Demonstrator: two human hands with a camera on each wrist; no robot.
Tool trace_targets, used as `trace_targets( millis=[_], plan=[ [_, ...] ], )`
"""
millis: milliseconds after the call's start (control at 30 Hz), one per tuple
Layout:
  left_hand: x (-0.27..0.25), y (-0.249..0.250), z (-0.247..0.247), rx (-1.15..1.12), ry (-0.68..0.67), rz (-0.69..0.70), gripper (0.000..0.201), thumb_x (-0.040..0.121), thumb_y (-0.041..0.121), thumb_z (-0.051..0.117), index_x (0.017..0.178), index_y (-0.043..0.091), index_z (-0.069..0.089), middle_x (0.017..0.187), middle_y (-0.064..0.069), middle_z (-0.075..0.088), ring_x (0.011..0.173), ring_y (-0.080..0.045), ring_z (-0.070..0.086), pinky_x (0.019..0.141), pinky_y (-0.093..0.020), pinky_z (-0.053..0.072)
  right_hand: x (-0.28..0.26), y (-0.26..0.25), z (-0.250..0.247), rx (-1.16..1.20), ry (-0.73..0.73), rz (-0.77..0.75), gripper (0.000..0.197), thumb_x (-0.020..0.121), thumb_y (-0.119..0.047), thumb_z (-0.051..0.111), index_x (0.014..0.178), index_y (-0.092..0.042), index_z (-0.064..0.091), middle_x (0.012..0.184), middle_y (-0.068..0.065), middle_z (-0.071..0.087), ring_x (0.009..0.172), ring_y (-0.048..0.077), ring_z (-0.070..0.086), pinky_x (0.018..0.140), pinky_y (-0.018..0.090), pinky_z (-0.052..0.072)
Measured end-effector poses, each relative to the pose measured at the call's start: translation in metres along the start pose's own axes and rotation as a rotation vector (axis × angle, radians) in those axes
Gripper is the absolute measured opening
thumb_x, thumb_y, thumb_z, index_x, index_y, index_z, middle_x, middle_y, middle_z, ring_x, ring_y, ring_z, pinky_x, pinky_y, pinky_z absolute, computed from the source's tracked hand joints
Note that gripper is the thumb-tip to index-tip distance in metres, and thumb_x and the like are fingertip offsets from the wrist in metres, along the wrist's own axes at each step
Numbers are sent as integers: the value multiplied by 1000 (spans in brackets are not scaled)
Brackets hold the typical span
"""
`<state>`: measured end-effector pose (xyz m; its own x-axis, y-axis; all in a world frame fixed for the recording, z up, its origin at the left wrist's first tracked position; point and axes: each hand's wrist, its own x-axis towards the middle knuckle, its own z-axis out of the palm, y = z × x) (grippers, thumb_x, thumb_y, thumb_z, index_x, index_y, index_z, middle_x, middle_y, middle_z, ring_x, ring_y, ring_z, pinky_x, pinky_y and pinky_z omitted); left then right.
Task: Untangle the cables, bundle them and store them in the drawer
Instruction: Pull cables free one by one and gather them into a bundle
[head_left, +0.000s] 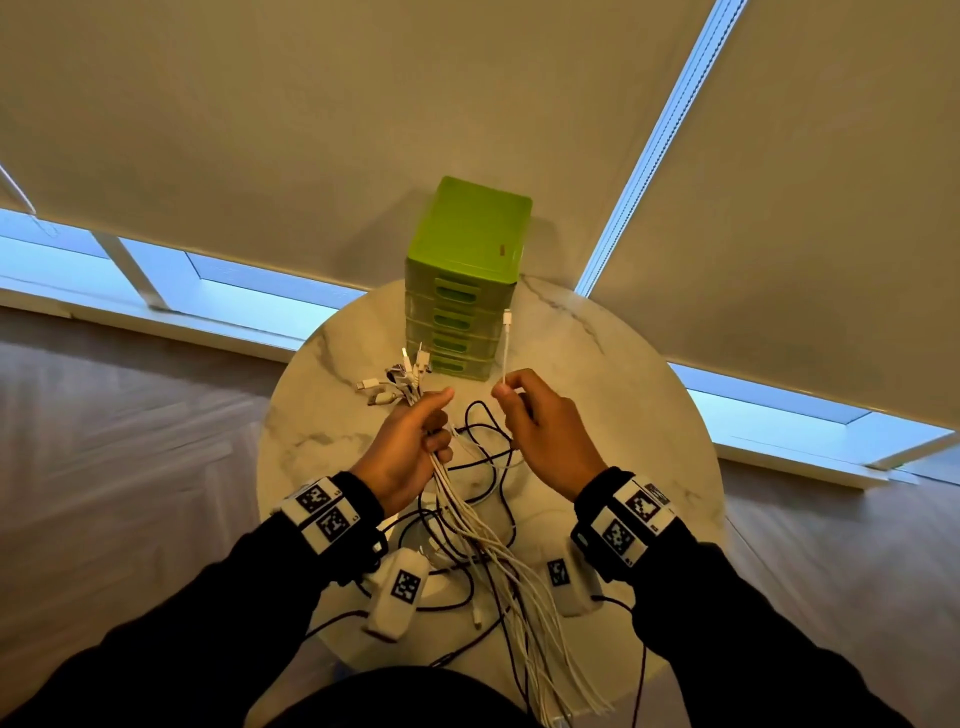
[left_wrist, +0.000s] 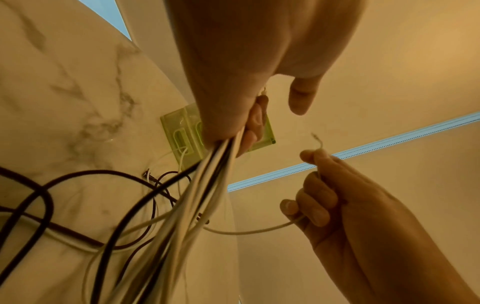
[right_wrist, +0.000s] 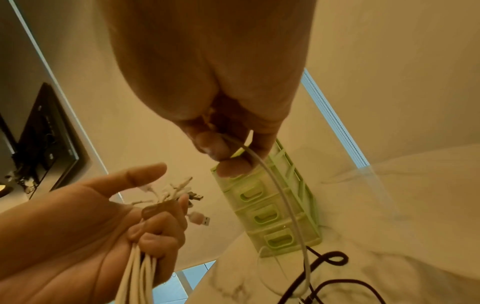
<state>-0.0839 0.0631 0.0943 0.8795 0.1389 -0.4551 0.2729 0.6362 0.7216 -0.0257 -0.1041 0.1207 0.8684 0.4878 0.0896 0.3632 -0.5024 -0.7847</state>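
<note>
My left hand (head_left: 415, 441) grips a bundle of white cables (head_left: 493, 545) above the round marble table (head_left: 623, 415); their plug ends (head_left: 400, 376) fan out past my fingers, and the loose lengths trail down toward me. My right hand (head_left: 524, 410) pinches a single white cable (head_left: 506, 343) near its end, its connector pointing up in front of the green drawer unit (head_left: 467, 270). In the left wrist view the bundle (left_wrist: 207, 185) runs out of my fist. In the right wrist view the single cable (right_wrist: 285, 205) curves down from my fingers. Dark cables (head_left: 488, 436) lie looped on the table.
The green drawer unit stands at the table's far edge with all its drawers closed. Window blinds (head_left: 311, 130) hang behind it. Two white tagged wrist devices (head_left: 400, 592) hang under my arms above the table's near side. Wooden floor (head_left: 130, 441) surrounds the table.
</note>
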Motion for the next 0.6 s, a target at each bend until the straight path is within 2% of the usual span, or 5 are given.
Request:
trace_targets(
  millis=[100, 233, 300, 433, 600],
  plan=[
    [-6, 1, 7, 21, -89, 44, 20, 85, 35, 70, 73, 26, 57, 63, 7, 36, 56, -10, 32, 59, -30, 27, -8, -8, 5, -104, -154, -115, 18, 105, -35, 46, 106, -21, 57, 66, -9, 58, 55, 6, 51, 58, 27, 41],
    [-9, -2, 17, 139, -105, 89, 29, 94, 41, 61, 74, 20, 61, 67, -1, 53, 69, -18, 52, 69, -36, 42, -13, -7, 20, -229, -244, -195, 20, 107, -33, 42, 114, -19, 55, 91, 2, 73, 75, 19, 67, 66, 37, 50],
    [-8, -5, 15, 201, -86, 111, 34, 92, 49, 60, 88, 17, 52, 70, -5, 47, 72, -24, 46, 72, -44, 40, -14, -6, 22, -241, -239, -185, 22, 107, -35, 41, 110, -19, 55, 92, 2, 73, 78, 23, 68, 67, 39, 51],
    [-3, -10, 5, 302, 0, 113, 36, 103, 47, 45, 81, 18, 46, 67, -2, 38, 60, -15, 39, 75, -43, 38, -12, -8, 22, -333, -278, -132, 35, 104, -44, 42, 95, -18, 63, 81, 2, 71, 70, 20, 63, 65, 42, 51],
    [1, -5, 3, 312, 83, 197, 30, 106, 43, 37, 92, 19, 47, 76, 4, 50, 67, -11, 45, 59, -28, 40, -6, 9, 15, -226, -783, 153, 34, 95, -47, 59, 81, -16, 60, 71, -1, 70, 64, 7, 61, 71, 28, 49]
  ],
)
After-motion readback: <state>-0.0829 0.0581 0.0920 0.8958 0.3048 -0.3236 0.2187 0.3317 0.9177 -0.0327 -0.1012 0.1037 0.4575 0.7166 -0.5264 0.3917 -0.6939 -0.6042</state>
